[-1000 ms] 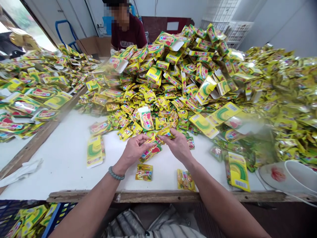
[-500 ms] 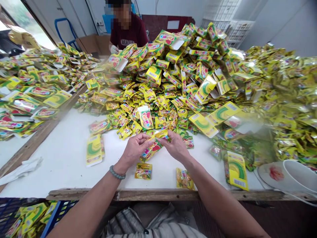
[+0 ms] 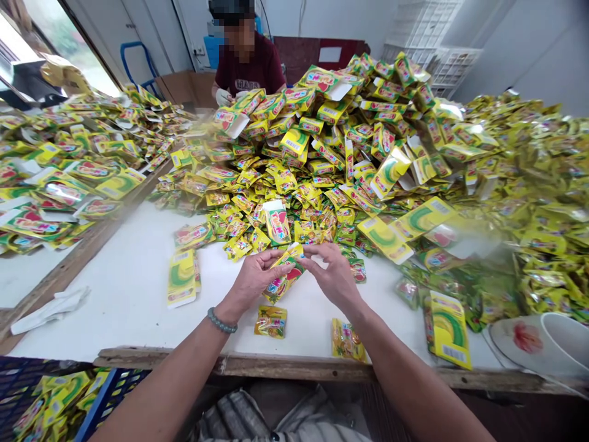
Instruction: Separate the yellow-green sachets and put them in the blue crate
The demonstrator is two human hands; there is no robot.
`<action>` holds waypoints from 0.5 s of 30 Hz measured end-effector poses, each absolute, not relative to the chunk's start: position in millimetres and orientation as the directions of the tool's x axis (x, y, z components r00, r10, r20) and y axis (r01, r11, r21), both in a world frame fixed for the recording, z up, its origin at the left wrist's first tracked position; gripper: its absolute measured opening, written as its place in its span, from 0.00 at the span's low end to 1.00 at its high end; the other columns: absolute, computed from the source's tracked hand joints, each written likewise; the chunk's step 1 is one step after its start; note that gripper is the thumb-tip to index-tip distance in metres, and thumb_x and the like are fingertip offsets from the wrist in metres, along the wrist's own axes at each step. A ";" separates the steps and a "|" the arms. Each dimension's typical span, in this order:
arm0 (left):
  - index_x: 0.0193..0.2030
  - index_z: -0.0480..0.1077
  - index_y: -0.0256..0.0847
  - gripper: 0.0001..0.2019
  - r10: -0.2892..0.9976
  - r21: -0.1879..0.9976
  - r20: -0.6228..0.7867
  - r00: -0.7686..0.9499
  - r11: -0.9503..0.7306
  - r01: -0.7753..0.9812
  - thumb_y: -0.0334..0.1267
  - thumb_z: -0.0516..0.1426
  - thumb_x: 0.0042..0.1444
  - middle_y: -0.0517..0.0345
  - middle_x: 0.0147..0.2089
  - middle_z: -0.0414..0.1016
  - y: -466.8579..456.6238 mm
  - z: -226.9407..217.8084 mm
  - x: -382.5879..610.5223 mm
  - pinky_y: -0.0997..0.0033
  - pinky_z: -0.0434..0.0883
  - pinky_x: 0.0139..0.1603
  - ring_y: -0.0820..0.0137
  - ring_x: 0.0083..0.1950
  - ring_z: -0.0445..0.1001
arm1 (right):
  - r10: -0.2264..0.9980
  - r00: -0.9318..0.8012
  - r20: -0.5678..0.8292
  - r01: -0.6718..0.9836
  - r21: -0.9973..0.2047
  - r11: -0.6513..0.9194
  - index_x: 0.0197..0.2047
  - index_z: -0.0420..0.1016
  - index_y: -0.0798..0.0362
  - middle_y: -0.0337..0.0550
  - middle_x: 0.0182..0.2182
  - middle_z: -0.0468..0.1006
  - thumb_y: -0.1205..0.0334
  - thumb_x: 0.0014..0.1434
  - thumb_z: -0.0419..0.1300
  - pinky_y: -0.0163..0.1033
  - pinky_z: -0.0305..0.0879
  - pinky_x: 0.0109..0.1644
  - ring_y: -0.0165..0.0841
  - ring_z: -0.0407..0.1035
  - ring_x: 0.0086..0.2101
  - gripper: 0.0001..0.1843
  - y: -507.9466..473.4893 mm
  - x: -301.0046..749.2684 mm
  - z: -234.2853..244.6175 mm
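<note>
Between my two hands is a small yellow-green carton [image 3: 285, 279], tilted, with pink lettering and a red fruit picture. My left hand [image 3: 257, 276] grips its left side between thumb and fingers, a beaded bracelet on the wrist. My right hand [image 3: 331, 270] is closed at the carton's upper end, thumb and fingertips against the flap; the fingertips are partly hidden. Just below lies a yellow sachet [image 3: 270, 321], and another sachet [image 3: 346, 339] is beside my right forearm. An upright carton with its white flap up [image 3: 277, 222] leans on the sachet pile beyond my hands.
Cartons are heaped high [image 3: 317, 110] over loose sachets at the back. More sachets [image 3: 552, 215] pile up at right, near a white flowered container [image 3: 515, 337]. A wooden strip [image 3: 78, 261] borders the left heap. Blue crates [image 3: 103, 402] stand below the edge. A co-worker [image 3: 248, 67] sits opposite.
The view has shifted slightly, so the scene sits lower and further right. The yellow sachet seen at my right fingertips no longer shows; the carton's upper end and flap show there now.
</note>
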State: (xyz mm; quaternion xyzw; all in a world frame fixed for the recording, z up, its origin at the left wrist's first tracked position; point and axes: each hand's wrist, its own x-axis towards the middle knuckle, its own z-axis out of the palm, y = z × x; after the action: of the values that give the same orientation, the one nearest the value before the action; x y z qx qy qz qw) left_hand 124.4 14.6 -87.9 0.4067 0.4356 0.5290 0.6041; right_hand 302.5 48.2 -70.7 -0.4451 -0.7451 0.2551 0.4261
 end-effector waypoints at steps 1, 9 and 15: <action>0.47 0.78 0.39 0.24 0.993 0.950 -0.096 0.066 0.112 -0.293 0.43 0.71 0.42 0.54 0.43 0.83 14.6 -87.7 124.7 0.71 0.75 0.41 0.68 0.38 0.80 | 0.872 -0.218 0.438 0.448 -0.749 0.488 0.40 0.80 0.47 0.43 0.33 0.79 0.51 0.58 0.63 0.45 0.63 0.49 0.40 0.68 0.43 0.11 47.6 302.0 -70.6; 0.44 0.75 0.36 0.24 0.992 0.941 -0.107 0.073 0.125 -0.316 0.45 0.71 0.42 0.54 0.36 0.82 13.0 -85.5 126.1 0.72 0.74 0.36 0.68 0.34 0.79 | 0.841 -0.463 0.281 0.389 -0.787 0.478 0.40 0.78 0.46 0.43 0.44 0.79 0.56 0.65 0.55 0.52 0.55 0.59 0.43 0.65 0.57 0.10 39.0 293.8 -69.0; 0.52 0.62 0.43 0.28 0.995 0.928 -0.005 -0.095 -0.031 -0.371 0.43 0.68 0.47 0.61 0.33 0.80 15.7 -83.3 129.3 0.72 0.73 0.33 0.70 0.31 0.78 | 0.891 -0.225 0.394 0.309 -0.838 0.449 0.51 0.72 0.47 0.47 0.52 0.74 0.54 0.59 0.62 0.48 0.62 0.57 0.40 0.66 0.53 0.17 39.0 295.0 -68.3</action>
State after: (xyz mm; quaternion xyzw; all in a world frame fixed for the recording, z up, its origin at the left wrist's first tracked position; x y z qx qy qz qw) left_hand 129.3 15.7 -83.3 0.3754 0.4158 0.6121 0.5581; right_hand 295.0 39.0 -68.3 -0.4190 -0.7159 0.3161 0.4603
